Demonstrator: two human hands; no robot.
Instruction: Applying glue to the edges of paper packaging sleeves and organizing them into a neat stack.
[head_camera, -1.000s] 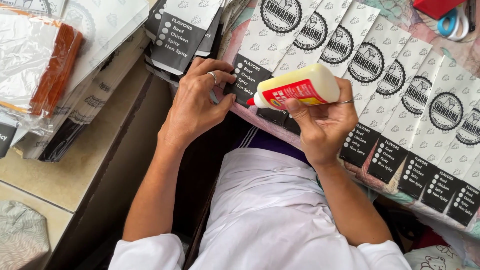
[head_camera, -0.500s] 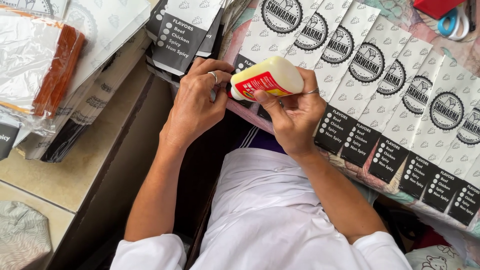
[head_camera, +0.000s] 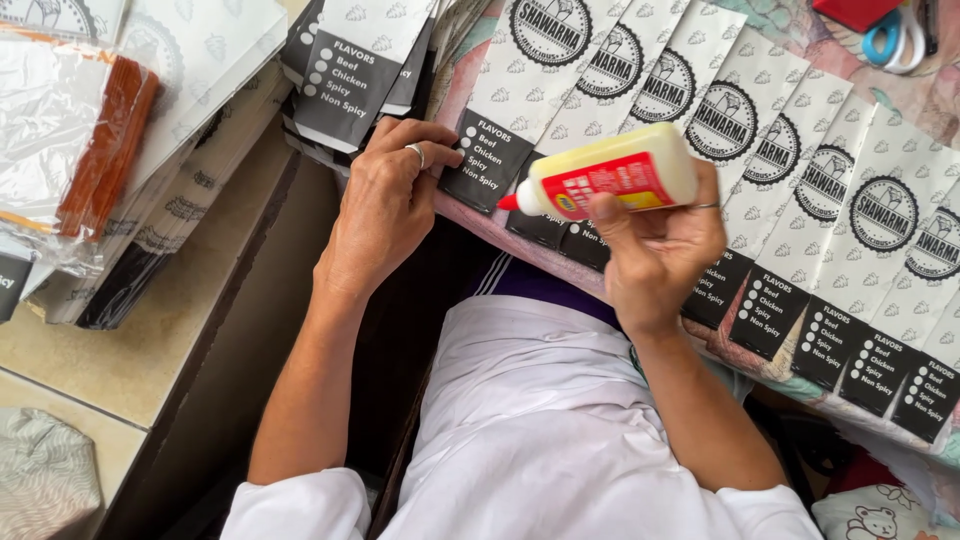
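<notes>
My right hand (head_camera: 655, 250) grips a pale yellow glue bottle (head_camera: 610, 180) with a red label, held sideways, its red tip pointing left over the dark lower edge of a paper sleeve. My left hand (head_camera: 385, 205), a ring on one finger, rests flat with its fingertips pressing the dark printed end of the leftmost sleeve (head_camera: 487, 160). A fanned row of white and black printed paper sleeves (head_camera: 830, 250) lies overlapped across the board edge in front of me.
A stack of the same printed sleeves (head_camera: 350, 70) sits at upper left. A clear plastic bag with a brown bundle (head_camera: 100, 150) lies far left. Blue-handled scissors (head_camera: 890, 40) and a red object (head_camera: 855, 12) are at top right. A tan table surface (head_camera: 150, 340) lies lower left.
My right hand first carried the glue bottle left toward my left hand, then drew it slightly right again, tip still pointing left. My left hand stayed on the leftmost sleeve.
</notes>
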